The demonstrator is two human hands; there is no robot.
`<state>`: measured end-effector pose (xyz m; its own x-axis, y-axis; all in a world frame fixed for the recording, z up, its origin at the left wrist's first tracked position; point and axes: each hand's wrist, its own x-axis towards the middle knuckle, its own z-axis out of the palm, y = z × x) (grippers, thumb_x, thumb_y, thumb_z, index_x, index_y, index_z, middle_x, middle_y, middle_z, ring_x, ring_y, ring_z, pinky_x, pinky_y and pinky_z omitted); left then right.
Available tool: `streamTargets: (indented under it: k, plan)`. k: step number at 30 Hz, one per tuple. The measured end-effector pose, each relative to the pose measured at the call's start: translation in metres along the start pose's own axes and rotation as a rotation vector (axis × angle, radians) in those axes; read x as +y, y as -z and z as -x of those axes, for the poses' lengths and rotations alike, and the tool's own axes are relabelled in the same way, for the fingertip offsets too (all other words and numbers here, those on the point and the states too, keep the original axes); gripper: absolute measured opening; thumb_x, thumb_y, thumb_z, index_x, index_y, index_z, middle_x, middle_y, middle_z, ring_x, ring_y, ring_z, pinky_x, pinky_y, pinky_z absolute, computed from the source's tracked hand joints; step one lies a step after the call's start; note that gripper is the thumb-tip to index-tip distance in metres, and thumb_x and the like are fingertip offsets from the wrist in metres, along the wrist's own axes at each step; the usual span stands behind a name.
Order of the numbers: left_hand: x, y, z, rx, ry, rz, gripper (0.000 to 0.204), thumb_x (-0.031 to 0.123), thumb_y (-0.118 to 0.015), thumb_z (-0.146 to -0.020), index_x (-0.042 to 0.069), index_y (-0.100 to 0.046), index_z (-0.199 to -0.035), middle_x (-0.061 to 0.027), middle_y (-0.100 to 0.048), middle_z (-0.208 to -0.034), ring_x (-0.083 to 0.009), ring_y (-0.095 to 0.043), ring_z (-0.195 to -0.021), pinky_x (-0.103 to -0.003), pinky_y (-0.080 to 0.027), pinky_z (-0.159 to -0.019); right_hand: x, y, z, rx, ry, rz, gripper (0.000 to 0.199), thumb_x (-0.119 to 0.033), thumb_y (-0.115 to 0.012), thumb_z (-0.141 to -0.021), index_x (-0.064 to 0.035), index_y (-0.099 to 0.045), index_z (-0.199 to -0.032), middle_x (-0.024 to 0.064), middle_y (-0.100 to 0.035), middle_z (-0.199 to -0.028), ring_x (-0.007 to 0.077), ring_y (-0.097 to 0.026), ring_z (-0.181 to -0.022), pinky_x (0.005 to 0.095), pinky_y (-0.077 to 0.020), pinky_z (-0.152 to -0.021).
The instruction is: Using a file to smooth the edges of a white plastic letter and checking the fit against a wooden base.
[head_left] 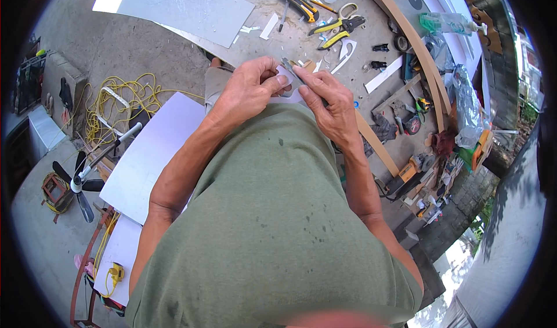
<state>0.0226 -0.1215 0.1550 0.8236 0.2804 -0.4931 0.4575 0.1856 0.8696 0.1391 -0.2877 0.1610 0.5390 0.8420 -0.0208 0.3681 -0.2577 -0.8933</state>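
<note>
1. My left hand [246, 90] pinches a small white piece [285, 73] close against my chest.
2. My right hand [331, 104] grips what looks like a utility knife [292, 70], blade at that piece.
3. Yellow-handled pliers [336, 31] lie beyond on the table [261, 44].
4. Yellow cord [125, 99] coils on the floor, left.

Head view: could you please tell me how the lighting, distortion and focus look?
Head view: even daylight, no harsh glare; fisheye bends the long curved wooden strip near the rim; corners black; left hand, right hand and small white plastic piece are sharp; bottom edge blurred.
</note>
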Motion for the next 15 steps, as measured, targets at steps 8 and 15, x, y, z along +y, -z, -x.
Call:
streamTargets:
  k: [8,15]
  plan:
    - [-0.008,-0.003,-0.006,-0.037,0.035,0.090,0.017,0.014,-0.061,-0.097,-0.003,-0.063,-0.099,-0.0052,-0.067,-0.086,-0.0114,-0.063,-0.084,-0.026,-0.051,-0.074,0.001,-0.003,0.007,0.020,-0.007,0.041,0.034,-0.012,-0.066,-0.092,-0.0064,-0.067,-0.126,0.0106,-0.060,-0.082,0.0203,-0.057,-0.072,0.0328,-0.0452,-0.065]
    - [0.001,-0.005,-0.006,0.113,-0.137,-0.125,0.039,0.010,-0.064,-0.094,-0.004,-0.054,-0.128,-0.0081,-0.069,-0.083,-0.0135,-0.065,-0.076,-0.030,-0.051,-0.074,0.009,0.003,-0.002,0.108,-0.372,-0.567,0.039,-0.014,-0.062,-0.097,-0.0041,-0.059,-0.135,0.0034,-0.063,-0.085,0.0087,-0.057,-0.072,0.0235,-0.0463,-0.061]
